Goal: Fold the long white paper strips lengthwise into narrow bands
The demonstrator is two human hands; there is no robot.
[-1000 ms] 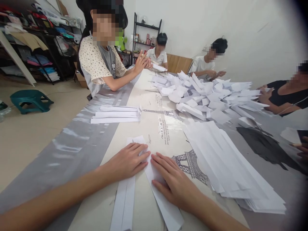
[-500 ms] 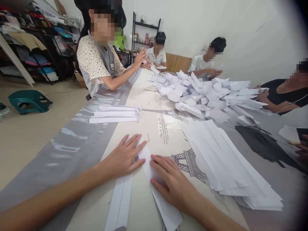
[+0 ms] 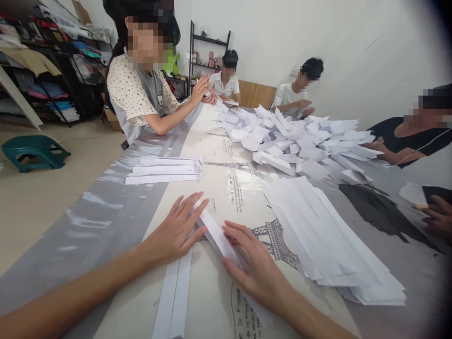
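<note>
A folded white paper strip (image 3: 216, 231) lies slantwise between my hands on the printed tablecloth. My left hand (image 3: 178, 228) rests with spread fingers at the strip's far end. My right hand (image 3: 252, 263) is at its near part, fingers apart and curved over the strip's right side, the thumb by the paper. Below my left hand, two narrow white strips (image 3: 180, 296) lie side by side, their far ends hidden. Beyond my left hand, several folded strips (image 3: 164, 171) lie in a row.
A stack of white sheets (image 3: 332, 240) lies at the right, with a large heap of folded papers (image 3: 293, 139) behind it. Black material (image 3: 381, 209) is at the far right. Several people sit round the table; a green stool (image 3: 35, 151) stands left.
The strip between my hands now looks narrower and partly raised, its near end blurred. My right hand's fingers have lifted and curved. The whole view has shifted slightly.
</note>
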